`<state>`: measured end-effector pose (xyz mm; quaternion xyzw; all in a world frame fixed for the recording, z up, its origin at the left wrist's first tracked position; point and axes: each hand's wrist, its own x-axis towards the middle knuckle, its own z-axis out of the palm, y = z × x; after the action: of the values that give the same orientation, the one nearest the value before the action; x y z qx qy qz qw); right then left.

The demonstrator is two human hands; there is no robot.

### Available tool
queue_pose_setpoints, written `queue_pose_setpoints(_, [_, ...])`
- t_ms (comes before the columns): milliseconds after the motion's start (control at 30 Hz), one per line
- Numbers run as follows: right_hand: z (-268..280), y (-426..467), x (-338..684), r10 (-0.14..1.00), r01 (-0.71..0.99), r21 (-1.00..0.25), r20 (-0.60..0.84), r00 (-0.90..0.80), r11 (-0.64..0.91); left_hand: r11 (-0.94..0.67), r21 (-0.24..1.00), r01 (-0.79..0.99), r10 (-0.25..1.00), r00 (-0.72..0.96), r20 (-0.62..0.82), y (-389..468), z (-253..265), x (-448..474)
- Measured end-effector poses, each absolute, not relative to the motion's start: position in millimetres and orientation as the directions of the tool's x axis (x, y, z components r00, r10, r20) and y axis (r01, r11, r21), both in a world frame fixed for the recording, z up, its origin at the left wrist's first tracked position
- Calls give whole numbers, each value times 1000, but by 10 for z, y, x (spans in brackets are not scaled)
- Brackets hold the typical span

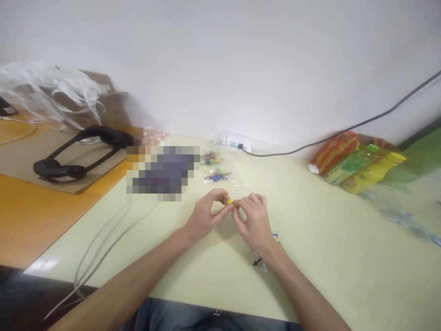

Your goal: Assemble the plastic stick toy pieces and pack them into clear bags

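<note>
My left hand (pixel 205 214) pinches a small yellow piece (pixel 229 201) between thumb and fingers, just above the pale table. My right hand (pixel 253 216) meets it from the other side, thumb and index fingertip pressed together at the lower edge of the piece. The piece is too small and too covered to tell its kind. Beneath my right wrist lie small loose parts, among them a black arrow-shaped piece (pixel 257 262) and a blue piece (pixel 274 235). My forearm hides some of them.
Clear bags of small coloured parts (pixel 216 176) lie beyond my hands. A power strip (pixel 232 140) with a grey cable is against the wall. Snack packets (pixel 358 165) stand at right. On the left are a blurred-out dark object (pixel 165 170), thin cables and a black frame (pixel 84 154).
</note>
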<state>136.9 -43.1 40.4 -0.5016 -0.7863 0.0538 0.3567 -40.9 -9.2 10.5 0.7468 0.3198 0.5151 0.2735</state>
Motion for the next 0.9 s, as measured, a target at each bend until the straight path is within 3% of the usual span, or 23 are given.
queue_pose_setpoints(233, [403, -471, 1308, 803, 818, -328, 543, -245, 472, -610, 779, 146, 785, 249, 568, -110, 175, -376])
queue_pose_setpoints(333, [454, -420, 1430, 799, 859, -279, 560, -219, 430, -675, 715, 183, 734, 263, 626, -105, 226, -424])
queue_pose_setpoints(400, [527, -372, 1584, 810, 882, -330, 579, -93, 337, -722, 660, 210, 692, 258, 675, -90, 267, -499])
queue_pose_setpoints(500, [651, -384, 1750, 842, 860, -478, 527, 118, 179, -701, 675, 229, 712, 271, 648, -35, 316, -650])
queue_pose_setpoints(567, [679, -475, 1713, 900, 852, -491, 432, 55, 183, -701, 666, 253, 702, 409, 583, 12, 327, -745])
queue_pose_setpoints(667, [577, -657, 1455, 944, 892, -364, 287, -165, 267, -714, 634, 296, 643, 636, 427, 53, 302, -844])
queue_pose_setpoints(800, [344, -764, 1092, 939, 938, -150, 199, -282, 313, -707, 626, 330, 621, 714, 324, 6, 251, -909])
queue_pose_setpoints(900, [307, -740, 998, 943, 931, -170, 138, -304, 325, -704, 623, 342, 622, 720, 308, -58, 237, -937])
